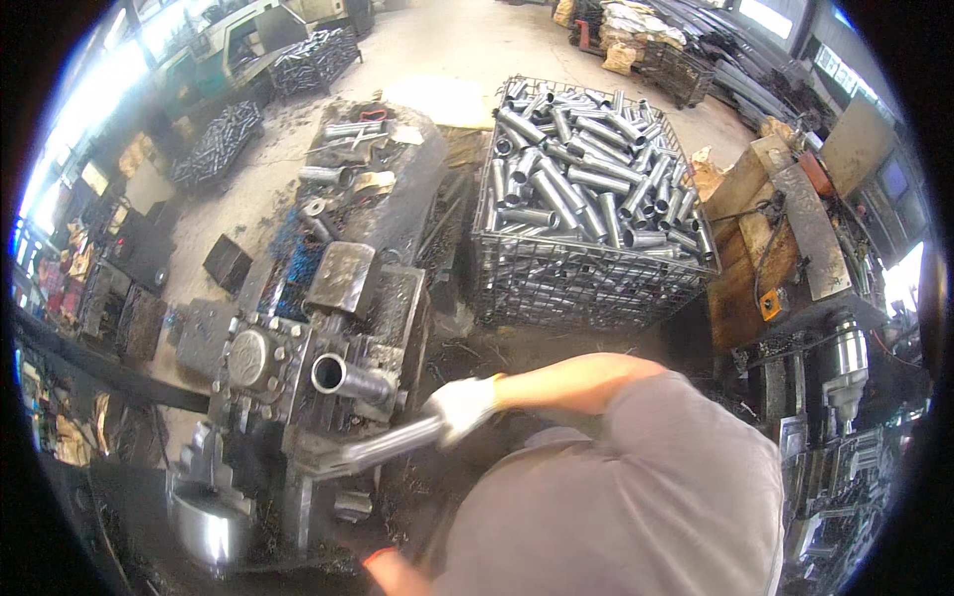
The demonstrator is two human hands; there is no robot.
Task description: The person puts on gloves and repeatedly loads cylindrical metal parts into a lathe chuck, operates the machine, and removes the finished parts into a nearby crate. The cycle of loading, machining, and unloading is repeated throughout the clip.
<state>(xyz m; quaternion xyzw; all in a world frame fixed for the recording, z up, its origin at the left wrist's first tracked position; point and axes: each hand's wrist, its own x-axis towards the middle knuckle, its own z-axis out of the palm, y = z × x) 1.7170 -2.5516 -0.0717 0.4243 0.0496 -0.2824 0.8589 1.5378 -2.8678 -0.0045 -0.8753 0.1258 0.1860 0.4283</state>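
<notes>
My right hand (462, 408), in a white glove, is wrapped round one end of a shiny steel tube (393, 444). The tube slants down to the left, and its far end lies by a dark block of the lathe, close to the chuck (211, 521). Low in the picture, my left hand is lost in shadow below the tube; only the wrist (388, 564) with its orange glove cuff shows, so its fingers cannot be made out. Just above the held tube, another short tube (343, 375) sticks out on the machine, beside the bolted tool post (250, 360).
A wire-mesh crate (596, 283) heaped with steel tubes stands beyond my right arm. Tools and loose tubes lie on the machine's far end (397, 164). At the right is another machine (795, 228). More bins of metal parts (316, 62) stand farther back.
</notes>
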